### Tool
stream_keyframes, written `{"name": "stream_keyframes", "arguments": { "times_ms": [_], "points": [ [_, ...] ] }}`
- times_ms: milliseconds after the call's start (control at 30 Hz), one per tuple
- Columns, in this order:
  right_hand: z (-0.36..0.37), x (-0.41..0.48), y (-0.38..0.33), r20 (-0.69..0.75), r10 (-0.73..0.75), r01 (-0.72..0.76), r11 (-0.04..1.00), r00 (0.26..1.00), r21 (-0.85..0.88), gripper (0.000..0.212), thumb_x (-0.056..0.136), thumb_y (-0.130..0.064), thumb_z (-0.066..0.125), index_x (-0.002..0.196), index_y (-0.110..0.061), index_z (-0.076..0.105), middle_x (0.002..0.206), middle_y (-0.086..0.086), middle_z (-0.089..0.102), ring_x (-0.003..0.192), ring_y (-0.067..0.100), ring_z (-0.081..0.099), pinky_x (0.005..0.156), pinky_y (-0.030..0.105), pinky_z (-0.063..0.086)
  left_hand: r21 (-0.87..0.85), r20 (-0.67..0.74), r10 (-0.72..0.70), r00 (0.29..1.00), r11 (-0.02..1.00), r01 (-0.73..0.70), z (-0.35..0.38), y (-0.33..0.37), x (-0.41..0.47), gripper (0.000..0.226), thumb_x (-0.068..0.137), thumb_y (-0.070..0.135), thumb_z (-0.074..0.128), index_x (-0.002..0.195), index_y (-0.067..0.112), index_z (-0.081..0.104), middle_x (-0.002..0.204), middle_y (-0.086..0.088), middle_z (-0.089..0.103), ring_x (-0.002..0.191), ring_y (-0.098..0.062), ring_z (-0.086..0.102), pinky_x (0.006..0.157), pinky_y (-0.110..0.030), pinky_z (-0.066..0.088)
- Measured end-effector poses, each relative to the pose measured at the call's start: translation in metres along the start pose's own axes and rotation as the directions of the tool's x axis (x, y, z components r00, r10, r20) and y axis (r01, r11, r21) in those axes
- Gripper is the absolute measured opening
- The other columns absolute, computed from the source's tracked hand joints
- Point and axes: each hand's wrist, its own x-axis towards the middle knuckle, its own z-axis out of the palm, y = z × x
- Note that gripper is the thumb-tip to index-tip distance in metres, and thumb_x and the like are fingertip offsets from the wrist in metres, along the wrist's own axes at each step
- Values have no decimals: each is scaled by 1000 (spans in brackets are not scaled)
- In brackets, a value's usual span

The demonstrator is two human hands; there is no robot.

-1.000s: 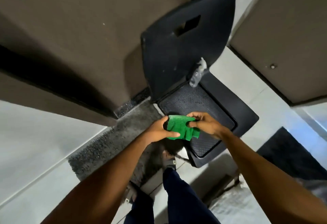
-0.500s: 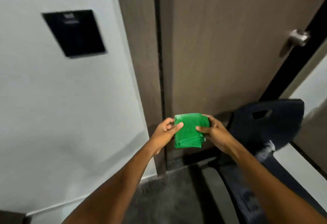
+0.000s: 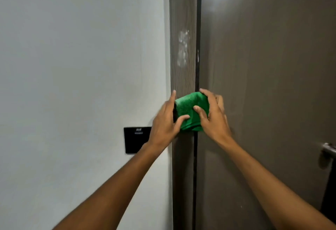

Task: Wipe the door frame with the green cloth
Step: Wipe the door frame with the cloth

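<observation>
Both forearms are bare right down to the wrists, no sleeve showing on either. The left hand and right hand are bare too, with short nails and slender fingers.

Folded bright green terry cloth: thick bunched pad, soft nap, layered edges visible along bottom. Sits over vertical brown wood-grain door frame strip, covering frame width and dark gap at its right edge; whether pressed flat on it cannot tell. Gripped from both sides, fingers overlapping left and right edges. Frame: narrow upright band between pale wall and brown door, running top to bottom of view. White smeared patch on frame, above cloth, apart from it.
</observation>
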Motion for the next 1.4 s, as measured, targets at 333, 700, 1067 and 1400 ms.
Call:
{"name": "stream_keyframes", "arguments": {
  "times_ms": [333,700,1067,1400],
  "points": [
    [45,39,4,-158,-577,402,715,801,-572,39,100,-10,34,129,-10,61,141,13,54,136,28,45,110,47,32,541,-329,284,900,838,-67,-59,-44,90,54,92,47,45,140,22,41,146,-8,46,134,-23,38,108,-44,30],
    [84,70,-3,-220,-349,158,788,911,-596,73,95,-57,35,154,-20,12,163,6,15,151,22,4,115,63,13,770,-219,305,927,637,-28,-64,-74,116,62,99,49,28,156,25,17,166,-9,12,153,-23,7,123,-49,9],
    [77,34,32,-84,-533,340,644,842,-686,66,97,-46,40,153,-20,15,161,2,12,149,20,11,118,53,18,774,-226,348,910,631,-49,-62,-78,116,60,100,48,28,155,25,20,165,-10,15,153,-25,11,123,-50,11],
    [91,82,-18,-202,-455,217,711,867,-669,64,99,-49,36,153,-18,18,161,7,21,149,23,14,120,56,9,772,-228,346,910,634,-48,-60,-80,117,61,101,51,27,156,27,17,165,-10,14,153,-24,9,123,-48,9]
  ]
}}
